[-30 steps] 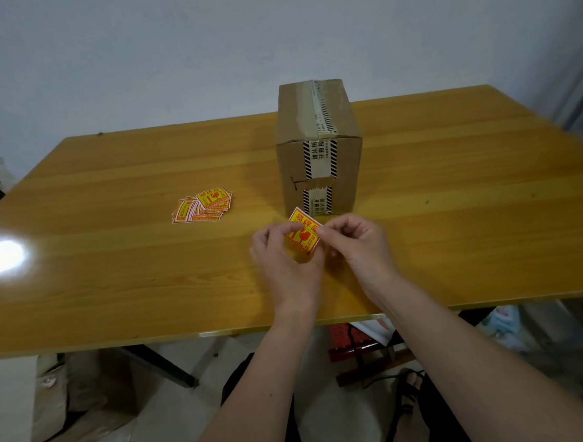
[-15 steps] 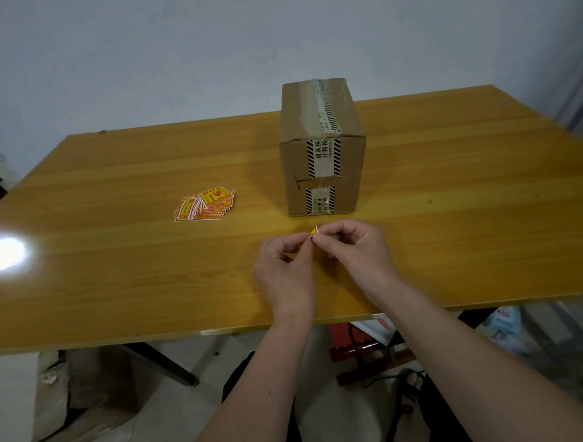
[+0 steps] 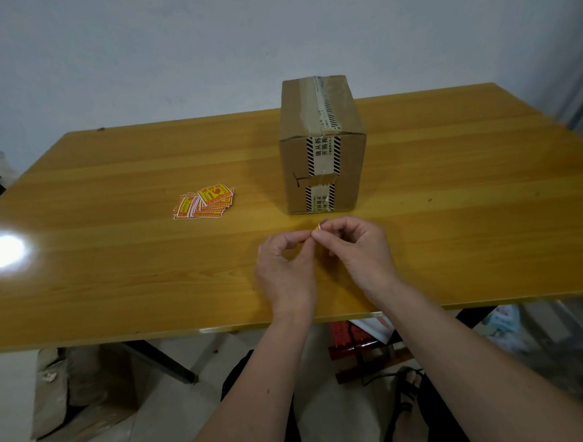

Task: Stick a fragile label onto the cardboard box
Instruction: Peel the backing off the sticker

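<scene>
A brown cardboard box (image 3: 324, 171), sealed with striped tape, stands upright on the wooden table (image 3: 115, 265). Just in front of it my left hand (image 3: 284, 272) and my right hand (image 3: 360, 250) meet fingertip to fingertip. Both pinch one fragile label (image 3: 318, 226), of which only a small yellow and red corner shows between the fingers; the rest is hidden. The hands hover low over the table, a short way from the box's near face.
A fanned stack of yellow and red fragile labels (image 3: 207, 202) lies on the table left of the box. A bright light glare (image 3: 0, 250) marks the table's left edge. Under the table are a brown paper bag (image 3: 79, 394) and clutter.
A second ago the label's printed face showed flat between my hands. It has turned edge-on and is mostly hidden in my fingertips. The hands have barely shifted.
</scene>
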A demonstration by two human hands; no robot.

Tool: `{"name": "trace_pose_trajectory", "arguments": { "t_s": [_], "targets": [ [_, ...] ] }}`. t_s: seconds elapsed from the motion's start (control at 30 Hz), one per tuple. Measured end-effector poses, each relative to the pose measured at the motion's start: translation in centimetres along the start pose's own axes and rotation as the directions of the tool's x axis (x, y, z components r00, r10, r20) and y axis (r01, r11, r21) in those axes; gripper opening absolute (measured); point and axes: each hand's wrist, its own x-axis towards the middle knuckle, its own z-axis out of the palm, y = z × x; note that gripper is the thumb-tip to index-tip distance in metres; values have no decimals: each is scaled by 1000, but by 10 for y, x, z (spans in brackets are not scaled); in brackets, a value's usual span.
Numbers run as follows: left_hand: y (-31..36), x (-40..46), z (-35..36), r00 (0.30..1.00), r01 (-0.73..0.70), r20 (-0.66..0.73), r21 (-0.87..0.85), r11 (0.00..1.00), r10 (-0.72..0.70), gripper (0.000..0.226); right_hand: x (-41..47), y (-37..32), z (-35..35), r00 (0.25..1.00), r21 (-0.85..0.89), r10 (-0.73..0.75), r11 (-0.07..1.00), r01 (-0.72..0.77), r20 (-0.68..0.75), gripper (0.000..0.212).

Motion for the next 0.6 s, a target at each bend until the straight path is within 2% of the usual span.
{"name": "trace_pose_trajectory", "arguments": {
  "t_s": [0.33,0.47,0.53,0.6],
  "targets": [
    [0,0,0,1000,10,-8,-26,1000,-10,26,1,1,-2,1000,-32,5,999,-4,3,3],
    [-2,0,1,1000,-8,-15,-38,999,8,26,-1,-1,-1,1000,-72,0,997,1,16,11],
    [-2,0,1,999,-28,-32,-24,999,28,28,-2,-3,-1,1000,-65,10,998,-9,15,7],
    [-1,-1,1,998,-53,-40,11,999,54,31,-3,-4,-1,1000,-56,14,998,-14,6,18]
  ]
}}
